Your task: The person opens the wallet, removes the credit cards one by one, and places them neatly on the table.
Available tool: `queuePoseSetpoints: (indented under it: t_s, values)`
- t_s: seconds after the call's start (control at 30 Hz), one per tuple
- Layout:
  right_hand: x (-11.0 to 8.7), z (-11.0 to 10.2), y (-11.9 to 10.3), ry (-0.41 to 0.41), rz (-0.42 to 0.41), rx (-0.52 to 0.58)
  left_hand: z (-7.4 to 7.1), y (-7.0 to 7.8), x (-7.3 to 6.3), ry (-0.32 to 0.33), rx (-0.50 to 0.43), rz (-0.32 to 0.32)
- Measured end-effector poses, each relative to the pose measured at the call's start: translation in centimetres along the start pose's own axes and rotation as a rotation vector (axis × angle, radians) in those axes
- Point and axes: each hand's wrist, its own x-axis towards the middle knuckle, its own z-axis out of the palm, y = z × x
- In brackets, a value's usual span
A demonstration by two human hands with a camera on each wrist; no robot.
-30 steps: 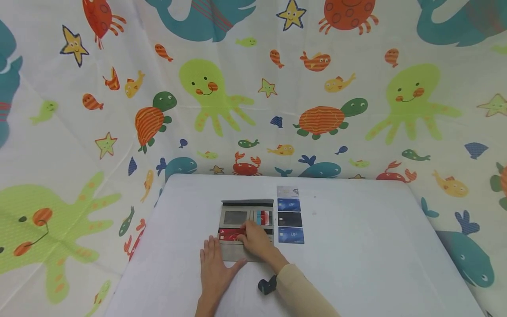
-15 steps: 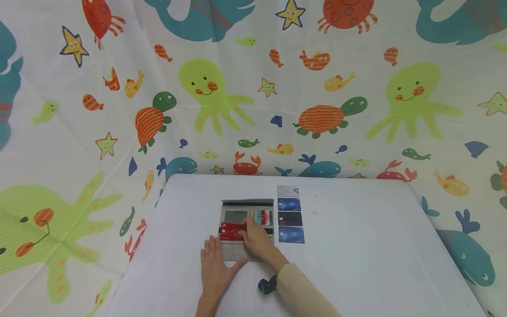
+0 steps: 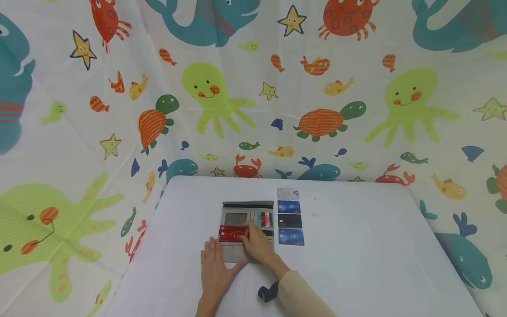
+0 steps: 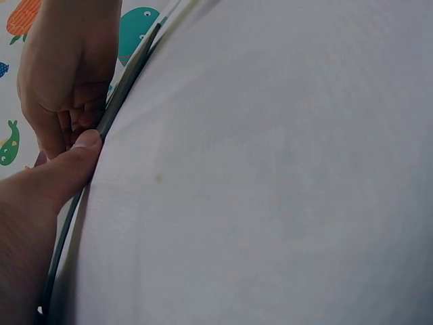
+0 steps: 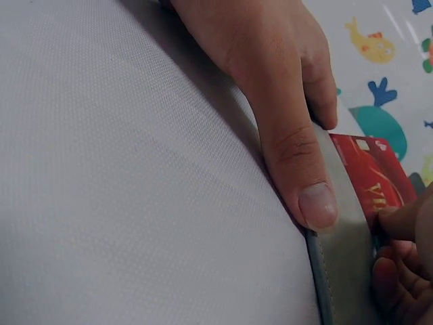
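A grey wallet lies spread open on the table in the head view. My right hand pinches a red VIP bank card at its right end, over the wallet's near half. In the right wrist view, the card's lower edge meets the grey leather; how deep it sits there I cannot tell. My left hand lies flat at the wallet's near left corner, fingers straight. Its thumb presses on the near edge. A clear window and some light blue and red cards fill the wallet's far half.
Right of the wallet, a column of loose cards runs front to back: a blue VIP card, a black card, another blue VIP card and a silver card. A small black object shows by the right wrist. A sea-animal printed curtain hangs behind the white table.
More of the red card shows than one second ago; it slid away from me, up over the wallet's middle, still in the right hand. The left hand stays put. The head view tilted slightly.
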Motion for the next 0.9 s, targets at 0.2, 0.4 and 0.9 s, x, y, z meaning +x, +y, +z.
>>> queuePoseSetpoints:
  t_s: [0.2, 0.4, 0.9]
  values:
    - [-0.37, 0.18, 0.05, 0.011, -0.020, -0.002, 0.04, -0.09, -0.09, 0.005, 0.004, 0.006]
    - [-0.39, 0.28, 0.07, -0.018, -0.001, -0.001, 0.05, -0.11, -0.21, 0.020, 0.002, 0.010]
    - [-0.83, -0.14, -0.38, 0.043, 0.036, 0.089, 0.12, 0.02, -0.26, 0.030, 0.007, -0.001]
